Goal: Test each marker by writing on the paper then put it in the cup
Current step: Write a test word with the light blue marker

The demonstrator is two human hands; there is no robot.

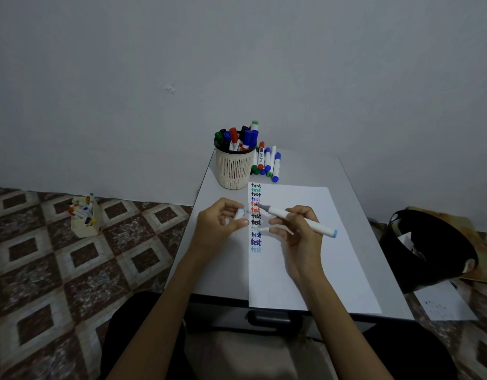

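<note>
Head view. Risk: the uncapped marker [319, 227], its tip poised over the column of words along the left edge of the paper [305, 256], could smudge those lines if it dips. The cap [240, 213] could slip and roll off the worktop's [225, 267] left edge. The right hand [299, 237] curls round the marker barrel. The left hand [217, 226] pinches what appears to be the cap. The cup [234, 167], holding markers, stands at the far-left corner, with loose markers [268, 163] just beside it.

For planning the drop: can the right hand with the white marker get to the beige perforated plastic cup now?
Probably yes: nothing upright stands between the right hand and the beige perforated plastic cup.
</note>
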